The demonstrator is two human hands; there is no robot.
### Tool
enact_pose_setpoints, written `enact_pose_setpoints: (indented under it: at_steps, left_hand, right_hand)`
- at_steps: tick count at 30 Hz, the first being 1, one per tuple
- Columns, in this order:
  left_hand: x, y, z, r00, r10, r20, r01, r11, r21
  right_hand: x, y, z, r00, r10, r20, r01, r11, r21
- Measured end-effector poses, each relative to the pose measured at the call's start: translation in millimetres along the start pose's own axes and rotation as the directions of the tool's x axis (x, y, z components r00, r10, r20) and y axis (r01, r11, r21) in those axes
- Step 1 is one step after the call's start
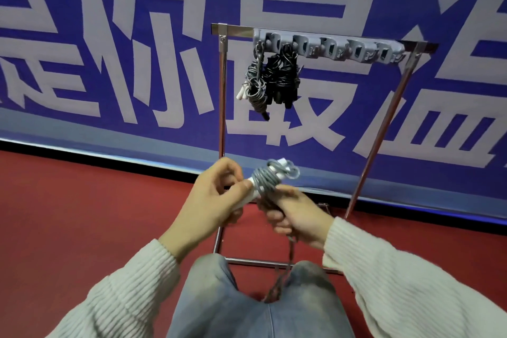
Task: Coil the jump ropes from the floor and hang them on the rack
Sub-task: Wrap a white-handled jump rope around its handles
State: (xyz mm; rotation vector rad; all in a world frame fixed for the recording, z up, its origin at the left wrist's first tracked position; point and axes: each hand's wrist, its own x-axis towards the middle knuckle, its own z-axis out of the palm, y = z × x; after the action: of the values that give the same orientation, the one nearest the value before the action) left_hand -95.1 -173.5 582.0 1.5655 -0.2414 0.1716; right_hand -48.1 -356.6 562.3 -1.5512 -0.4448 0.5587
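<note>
Single head cam, looking forward-down, close on both hands, rack (pixel 315 41) beyond the grip, wall banner (pixel 109 49) behind.

Light is even and fairly bright, with no single strong source showing. The blue banner (pixel 164 63) is lit flat across its width and darkens toward the upper right corner. A thin pale sheen runs along its lower edge above the red floor (pixel 68 214). The metal rack (pixel 222 118) carries soft highlights down its poles. Shadows are weak; a dim one lies on the floor between the knees. The wide lens bends the picture, so the banner's bottom edge slopes and the rack's right pole leans. The whole picture is slightly soft, and the hanging ropes (pixel 271 82) blur into dark clumps.
</note>
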Motion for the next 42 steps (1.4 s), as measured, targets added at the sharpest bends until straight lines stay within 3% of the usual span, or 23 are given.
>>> enact_pose_setpoints:
  at_steps: [2,5,7,9,11,12,13,16,19,21,23,25,27,30,32,34,37,39,42]
  left_hand:
    - [4.8,-6.3,-0.2,0.995,0.000,-0.096,0.002,1.000,0.025]
    - [7.9,-19.7,-3.6,0.995,0.025,-0.098,-0.011,0.990,0.138]
    - [9.9,-28.1,-6.2,0.992,-0.033,-0.119,0.048,0.992,0.120]
    - [11.5,-36.1,-7.6,0.986,-0.054,-0.156,0.080,0.983,0.164]
    - [12.1,-45.2,-7.7,0.983,0.017,-0.185,0.056,0.922,0.383]
    - [12.0,-49.1,-7.9,0.981,0.059,-0.186,0.041,0.871,0.490]
    - [11.9,-51.7,-8.9,0.980,0.088,-0.178,0.030,0.820,0.572]
    - [11.7,-52.2,-11.5,0.974,0.199,-0.109,-0.041,0.626,0.778]
    - [7.6,-40.2,-10.8,0.965,0.194,0.177,-0.247,0.440,0.864]
    - [0.0,-28.8,-10.2,0.902,0.154,0.404,-0.424,0.501,0.755]
    - [-8.8,-19.7,-11.3,0.870,0.153,0.469,-0.436,0.683,0.586]
    - [-18.4,-11.7,-10.6,0.903,0.190,0.385,-0.351,0.843,0.408]
    - [-23.7,-6.6,-6.0,0.937,0.235,0.257,-0.294,0.929,0.223]
    - [-17.7,-3.9,-0.1,0.986,0.158,0.057,-0.158,0.987,0.004]
    - [-9.9,-6.3,2.8,0.996,0.084,-0.029,-0.086,0.995,-0.052]
    - [-2.7,-11.0,3.3,0.995,0.014,-0.104,-0.022,0.996,-0.084]
    - [9.2,-21.4,-7.1,0.966,-0.087,-0.242,0.079,0.996,-0.041]
    - [13.7,-31.2,-13.4,0.961,-0.085,-0.263,0.126,0.982,0.142]
    - [8.2,-41.3,-12.8,0.983,0.090,-0.159,0.028,0.786,0.617]
  right_hand:
    - [-3.7,10.3,8.1,0.993,0.047,-0.112,-0.056,0.996,-0.073]
    - [-11.0,11.9,10.3,0.988,0.019,-0.153,-0.068,0.945,-0.319]
    - [-18.7,7.3,10.2,0.992,-0.040,-0.120,-0.035,0.824,-0.566]
    - [-24.3,6.1,6.4,0.989,-0.138,-0.049,0.021,0.470,-0.883]
    - [-25.1,-4.2,5.7,0.977,-0.213,0.023,0.045,0.101,-0.994]
    - [-23.7,-10.0,4.5,0.968,-0.247,0.047,0.054,0.025,-0.998]
    - [-22.6,-16.8,2.8,0.963,-0.262,0.059,0.065,0.015,-0.998]
    - [-21.3,-38.2,3.1,0.973,-0.228,0.020,0.076,0.239,-0.968]
    - [-17.4,-59.0,4.0,0.977,-0.178,0.120,0.171,0.308,-0.936]
    - [-12.7,-72.1,-2.5,0.969,-0.120,0.215,0.246,0.410,-0.878]
    - [-7.5,-79.6,-12.7,0.961,-0.122,0.250,0.272,0.606,-0.748]
    - [-2.3,-76.7,-18.4,0.968,-0.144,0.204,0.242,0.744,-0.622]
    - [0.0,-60.3,-18.0,0.979,-0.116,0.169,0.191,0.814,-0.549]
    - [-2.8,-30.2,-4.8,0.989,-0.108,0.097,0.143,0.858,-0.493]
    - [-8.3,-20.0,7.9,0.999,0.029,-0.033,-0.039,0.936,-0.351]
    - [-11.0,-13.9,15.1,0.987,0.130,-0.098,-0.153,0.945,-0.289]
    - [-15.8,-10.6,17.6,0.990,0.091,-0.104,-0.127,0.901,-0.415]
    - [-22.1,-15.2,15.6,0.997,0.010,-0.082,-0.061,0.761,-0.646]
    - [-24.8,-30.4,11.3,0.997,-0.059,0.056,0.074,0.376,-0.924]
